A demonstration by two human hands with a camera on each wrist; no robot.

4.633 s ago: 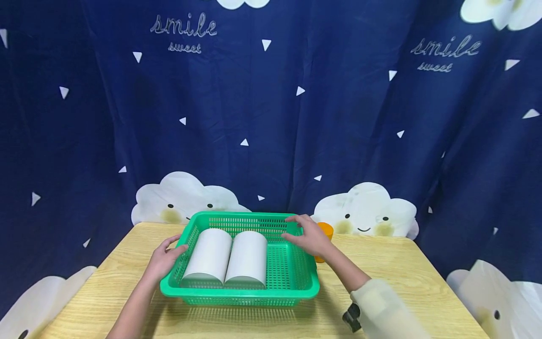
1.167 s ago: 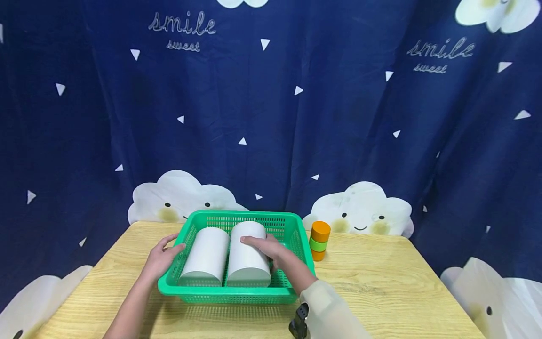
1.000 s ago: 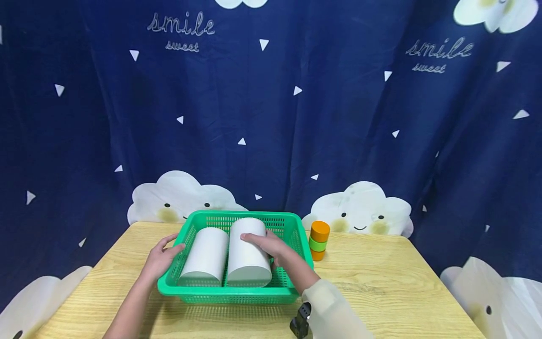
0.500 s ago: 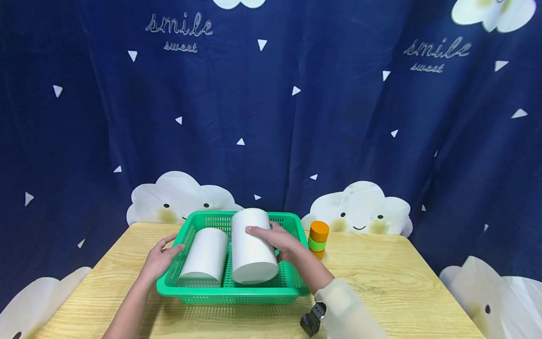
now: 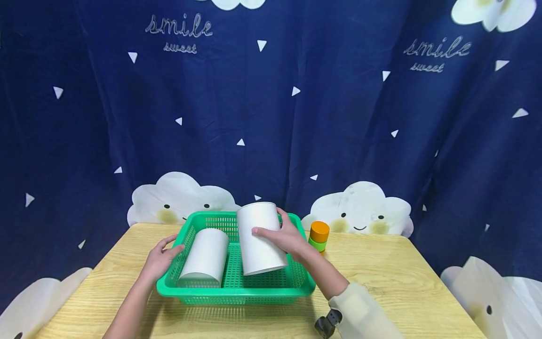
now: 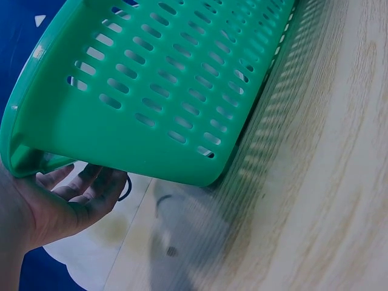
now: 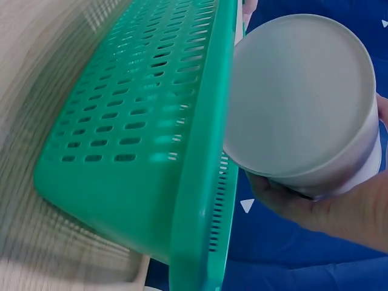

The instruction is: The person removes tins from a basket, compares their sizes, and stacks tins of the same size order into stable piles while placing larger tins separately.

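Note:
A green plastic basket (image 5: pixel 199 292) stands on the wooden table, and my left hand (image 5: pixel 160 258) grips its left rim, thumb over the edge. In the left wrist view the fingers (image 6: pixel 91 188) of that hand lie under the rim. My right hand (image 5: pixel 292 238) holds a white cylindrical canister (image 5: pixel 260 254) from its right side, thumb on top. This canister is tilted and raised, partly above the basket's back rim. Its flat round end (image 7: pixel 300 91) shows in the right wrist view. Inside the basket on the left lies a second white canister (image 5: pixel 205 256).
Right behind the basket a small stack of orange and green round pieces (image 5: pixel 319 233) stands on the table (image 5: pixel 381 282). A dark blue curtain (image 5: pixel 271 117) with clouds hangs behind the table.
My right hand has come down into the basket, taken the right-hand canister and lifted it up and to the right, tilting it. The left hand stays on the rim.

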